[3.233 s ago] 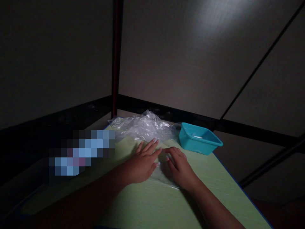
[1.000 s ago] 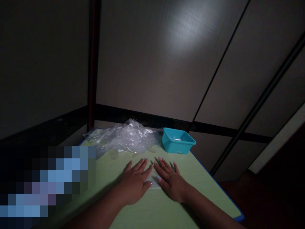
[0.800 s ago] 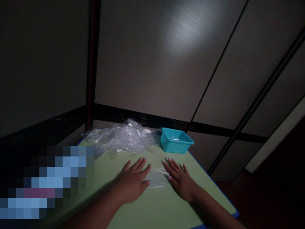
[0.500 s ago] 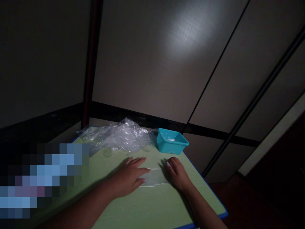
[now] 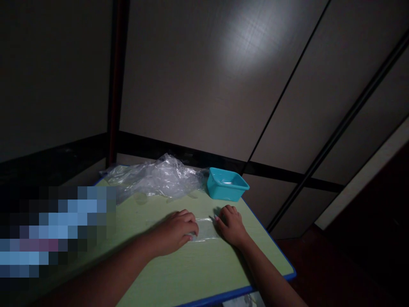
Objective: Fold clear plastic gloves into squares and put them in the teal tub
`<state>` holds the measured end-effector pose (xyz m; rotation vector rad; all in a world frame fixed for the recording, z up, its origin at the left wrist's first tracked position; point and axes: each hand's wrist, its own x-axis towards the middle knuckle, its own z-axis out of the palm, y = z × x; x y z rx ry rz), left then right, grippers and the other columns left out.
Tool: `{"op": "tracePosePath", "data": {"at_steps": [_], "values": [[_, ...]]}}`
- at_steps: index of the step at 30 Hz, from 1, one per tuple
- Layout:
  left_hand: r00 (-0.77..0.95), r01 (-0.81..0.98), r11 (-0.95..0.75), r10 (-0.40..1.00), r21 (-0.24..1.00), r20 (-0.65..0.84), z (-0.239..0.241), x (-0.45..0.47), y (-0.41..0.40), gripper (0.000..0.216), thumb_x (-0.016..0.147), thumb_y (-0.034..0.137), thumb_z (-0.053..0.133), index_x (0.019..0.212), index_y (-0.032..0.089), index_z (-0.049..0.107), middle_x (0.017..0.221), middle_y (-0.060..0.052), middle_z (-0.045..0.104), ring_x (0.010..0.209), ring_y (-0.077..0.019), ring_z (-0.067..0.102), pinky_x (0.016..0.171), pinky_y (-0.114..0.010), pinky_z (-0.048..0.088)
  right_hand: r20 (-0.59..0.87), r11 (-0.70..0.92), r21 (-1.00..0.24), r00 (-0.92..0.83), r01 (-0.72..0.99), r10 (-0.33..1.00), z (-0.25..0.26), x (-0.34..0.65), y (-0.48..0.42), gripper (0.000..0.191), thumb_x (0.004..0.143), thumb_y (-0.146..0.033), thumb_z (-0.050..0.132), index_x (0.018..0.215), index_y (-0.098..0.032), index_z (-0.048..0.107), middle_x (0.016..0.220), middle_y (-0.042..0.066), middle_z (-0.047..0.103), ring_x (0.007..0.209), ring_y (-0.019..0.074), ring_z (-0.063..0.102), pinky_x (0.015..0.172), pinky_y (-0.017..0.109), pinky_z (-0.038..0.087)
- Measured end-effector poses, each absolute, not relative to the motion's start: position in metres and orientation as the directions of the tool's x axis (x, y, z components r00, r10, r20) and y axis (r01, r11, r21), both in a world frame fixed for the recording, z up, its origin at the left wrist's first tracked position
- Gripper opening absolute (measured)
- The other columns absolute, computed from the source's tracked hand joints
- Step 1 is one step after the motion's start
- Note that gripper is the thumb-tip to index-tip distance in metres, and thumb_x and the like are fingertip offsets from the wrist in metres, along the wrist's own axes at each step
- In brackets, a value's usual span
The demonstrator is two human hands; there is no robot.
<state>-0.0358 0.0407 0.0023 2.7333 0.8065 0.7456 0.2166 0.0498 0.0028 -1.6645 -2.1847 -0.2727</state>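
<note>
A small, flat clear plastic bag (image 5: 206, 230) lies on the light green table top (image 5: 182, 277) between my two hands. My left hand (image 5: 179, 232) is at its left end, fingers curled in and thumb close to them, closed on the plastic. At the right end is my right hand (image 5: 231, 224), its fingers bent and the thumb against the bag's edge. Both hands rest low over the table, and they cover the two ends of the bag.
Behind my hands, a heap of crumpled clear plastic (image 5: 166, 177) spreads along the table's back. Right of it stands a turquoise basket (image 5: 226, 192) with something pale inside. Panelled doors (image 5: 191, 85) rise close behind. The table has a blue edge (image 5: 217, 296). A pixelated patch hides the left side.
My left hand's fingers, spread flat before, have curled in onto the bag. My right hand stays at the bag's other end. The whole view has shifted slightly.
</note>
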Motion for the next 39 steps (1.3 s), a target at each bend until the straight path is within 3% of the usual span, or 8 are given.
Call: {"op": "tracePosePath", "data": {"at_steps": [10, 18, 21, 28, 39], "values": [[0.731, 0.460, -0.829, 0.557, 0.317, 0.394, 0.007, -0.037, 0.038, 0.016, 0.079, 0.018, 0.059, 0.093, 0.026, 0.058, 0.096, 0.000, 0.053, 0.093, -0.0180, 0.047, 0.082, -0.028, 0.036, 0.344, 0.248, -0.228, -0.160, 0.942, 0.925, -0.001, 0.231, 0.061, 0.029, 0.083, -0.035, 0.046, 0.062, -0.018, 0.056, 0.078, 0.004, 0.054, 0.080, 0.0184, 0.046, 0.070, 0.029, 0.036], [0.740, 0.458, -0.831, 0.553, 0.315, 0.383, 0.008, -0.038, 0.037, 0.017, 0.079, 0.018, 0.059, 0.094, 0.026, 0.058, 0.096, 0.000, 0.053, 0.093, -0.0176, 0.047, 0.082, -0.028, 0.037, 0.339, 0.284, -0.282, -0.182, 0.917, 0.923, -0.003, 0.233, 0.060, 0.022, 0.079, -0.033, 0.049, 0.065, -0.019, 0.057, 0.081, 0.004, 0.056, 0.084, 0.0201, 0.047, 0.074, 0.030, 0.037], [0.736, 0.456, -0.830, 0.555, 0.322, 0.388, 0.012, -0.040, 0.036, 0.017, 0.079, 0.016, 0.057, 0.095, 0.024, 0.057, 0.095, -0.001, 0.054, 0.092, -0.0173, 0.048, 0.081, -0.027, 0.037, 0.372, 0.283, -0.360, -0.141, 0.889, 0.917, -0.005, 0.236, 0.062, 0.023, 0.080, -0.037, 0.047, 0.068, -0.019, 0.056, 0.078, 0.004, 0.056, 0.083, 0.0204, 0.048, 0.074, 0.031, 0.037], [0.726, 0.467, -0.828, 0.559, 0.309, 0.400, 0.015, -0.042, 0.030, 0.017, 0.079, 0.022, 0.057, 0.096, 0.024, 0.054, 0.099, -0.001, 0.053, 0.097, -0.0190, 0.047, 0.085, -0.030, 0.036, 0.404, 0.322, -0.697, -0.020, 0.641, 0.915, -0.010, 0.241, 0.065, 0.034, 0.081, -0.051, 0.044, 0.069, -0.019, 0.046, 0.062, -0.001, 0.048, 0.062, 0.0147, 0.046, 0.057, 0.024, 0.037], [0.751, 0.447, -0.834, 0.546, 0.324, 0.370, 0.014, -0.040, 0.029, 0.027, 0.077, 0.021, 0.058, 0.103, 0.026, 0.055, 0.105, -0.002, 0.056, 0.100, -0.0197, 0.049, 0.089, -0.032, 0.035, 0.301, 0.250, -0.888, 0.076, 0.386, 0.951, -0.008, 0.236, 0.062, 0.038, 0.071, -0.058, 0.055, 0.070, -0.020, 0.046, 0.048, -0.006, 0.043, 0.041, 0.0099, 0.037, 0.040, 0.021, 0.027]]}}
